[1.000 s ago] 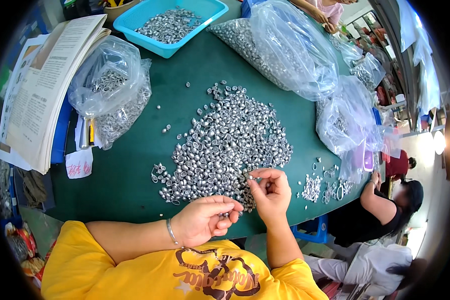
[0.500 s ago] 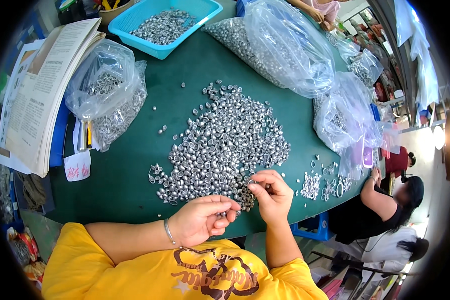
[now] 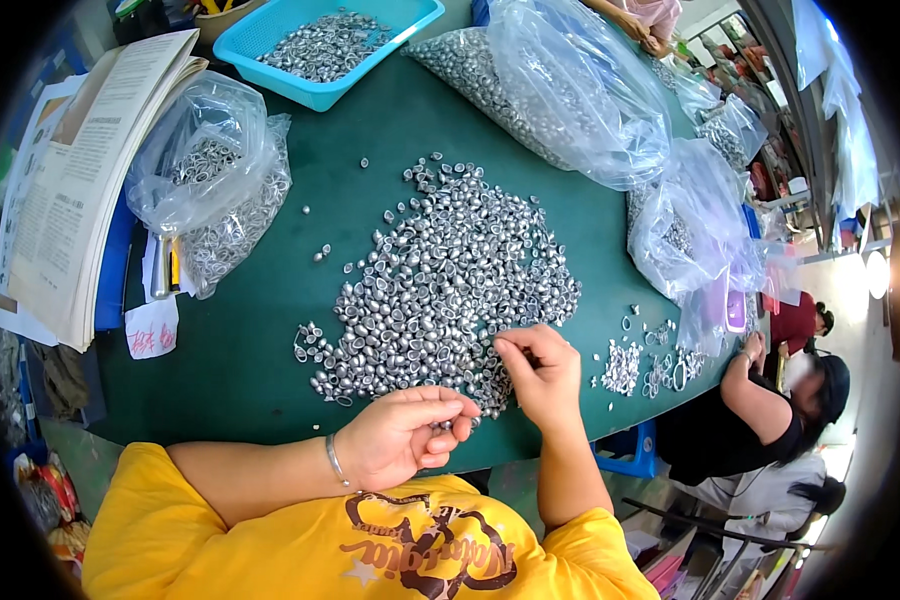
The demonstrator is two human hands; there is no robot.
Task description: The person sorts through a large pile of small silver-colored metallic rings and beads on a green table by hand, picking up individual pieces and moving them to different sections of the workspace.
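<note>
A big pile of small silvery, hollow, drop-shaped metal pieces [image 3: 450, 270] is spread over the green tabletop [image 3: 240, 340]. At the pile's near edge my left hand [image 3: 405, 440] is curled palm-up, with a few of the metal pieces showing between its fingers. My right hand [image 3: 545, 380] is just to its right, over the pile's lower right edge. Its thumb and forefinger are pinched together, and whatever is between them is too small or hidden to make out.
A blue basket [image 3: 410, 22] of metal pieces stands at the back. Filled plastic bags [image 3: 580, 90] lie back right, another bag [image 3: 235, 215] at left by a stack of papers [image 3: 80, 190]. Small parts [image 3: 625, 368] lie at right. A person in black [image 3: 740, 420] sits to the right.
My right hand has lifted slightly up and away from my left hand, its fingers closing into a pinch over the pile. My left hand stays nearly still.
</note>
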